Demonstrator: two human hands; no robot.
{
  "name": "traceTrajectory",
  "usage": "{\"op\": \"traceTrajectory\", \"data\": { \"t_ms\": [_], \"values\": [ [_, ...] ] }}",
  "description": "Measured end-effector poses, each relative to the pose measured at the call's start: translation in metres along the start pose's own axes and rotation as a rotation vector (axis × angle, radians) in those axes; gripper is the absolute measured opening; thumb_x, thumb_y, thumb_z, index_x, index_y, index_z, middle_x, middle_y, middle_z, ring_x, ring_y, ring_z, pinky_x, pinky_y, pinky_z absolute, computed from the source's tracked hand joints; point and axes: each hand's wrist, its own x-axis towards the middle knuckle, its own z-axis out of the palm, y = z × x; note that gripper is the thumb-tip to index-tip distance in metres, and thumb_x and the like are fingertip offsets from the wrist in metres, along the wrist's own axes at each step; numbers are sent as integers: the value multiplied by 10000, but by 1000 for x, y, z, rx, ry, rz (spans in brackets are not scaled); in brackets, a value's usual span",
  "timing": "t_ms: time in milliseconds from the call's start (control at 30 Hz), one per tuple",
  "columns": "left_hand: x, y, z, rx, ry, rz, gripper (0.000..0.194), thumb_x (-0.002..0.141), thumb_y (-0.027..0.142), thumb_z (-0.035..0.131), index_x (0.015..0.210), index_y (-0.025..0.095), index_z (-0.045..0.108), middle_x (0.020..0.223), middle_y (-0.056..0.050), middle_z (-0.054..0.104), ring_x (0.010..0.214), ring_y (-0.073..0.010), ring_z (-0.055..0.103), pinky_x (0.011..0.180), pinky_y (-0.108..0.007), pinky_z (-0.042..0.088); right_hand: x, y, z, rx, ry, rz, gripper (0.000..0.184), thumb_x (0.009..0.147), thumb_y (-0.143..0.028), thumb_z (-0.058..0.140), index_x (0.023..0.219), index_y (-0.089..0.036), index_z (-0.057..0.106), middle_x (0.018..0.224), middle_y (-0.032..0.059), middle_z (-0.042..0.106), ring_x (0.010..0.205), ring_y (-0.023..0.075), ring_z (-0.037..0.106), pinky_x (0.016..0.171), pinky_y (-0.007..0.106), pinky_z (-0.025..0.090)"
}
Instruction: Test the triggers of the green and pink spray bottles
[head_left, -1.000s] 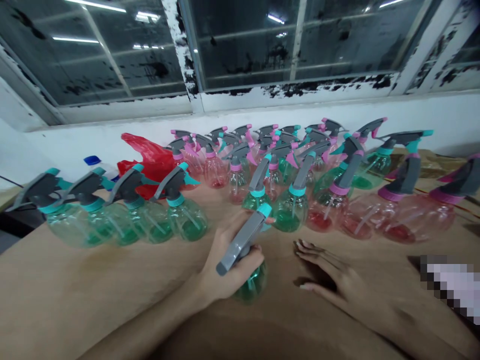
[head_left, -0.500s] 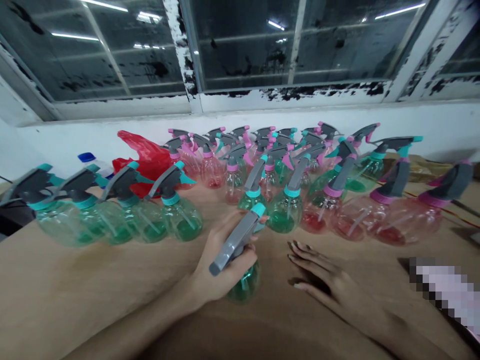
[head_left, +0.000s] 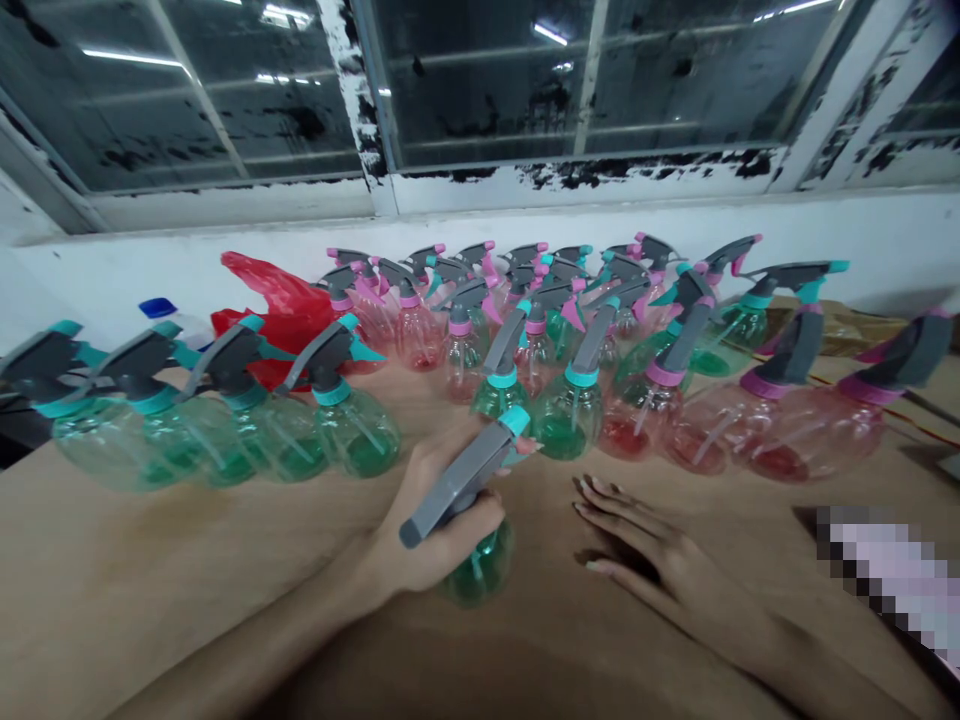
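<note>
My left hand [head_left: 427,530] is wrapped round the neck of a green spray bottle [head_left: 480,575] with a grey trigger head and turquoise nozzle. Its fingers curl by the trigger, partly hidden behind the head. On the wooden table [head_left: 247,590], my right hand [head_left: 645,550] rests with its fingers stretched out, holding nothing. Just beyond the hands stand another green spray bottle [head_left: 566,425] and a pink spray bottle [head_left: 630,435]. Several green spray bottles, the nearest one [head_left: 360,435] among them, form a row to the left.
Many more pink and green spray bottles crowd the back near the wall. A red plastic bag [head_left: 277,305] and a blue-capped bottle [head_left: 176,322] lie behind the left row. A pixelated flat object [head_left: 892,570] is at the right, and a brownish package [head_left: 840,330] at the back right.
The held spray bottle and my left hand have shifted very slightly left in view, along with much of the scene. The grip stays the same and my right hand remains in place.
</note>
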Motion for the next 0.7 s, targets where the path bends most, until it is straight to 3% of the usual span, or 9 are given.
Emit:
{"op": "traceTrajectory", "data": {
  "t_ms": [433,700],
  "values": [
    [2,11,-6,15,-3,-6,288,665,144,473,898,247,609,714,16,589,640,-178,569,643,-334,487,0,-2,-2,18,-4,16,475,855,-367,528,1311,-258,450,1366,23,467,1255,219,415,1031,436,380],
    [-1,8,-5,32,14,-25,195,663,135,460,797,223,571,631,32,523,555,-147,506,561,-295,426,1,-3,-2,-3,-8,1,437,866,-374,509,1277,-227,491,1357,40,478,1252,219,421,1031,440,380]
  ]
}}
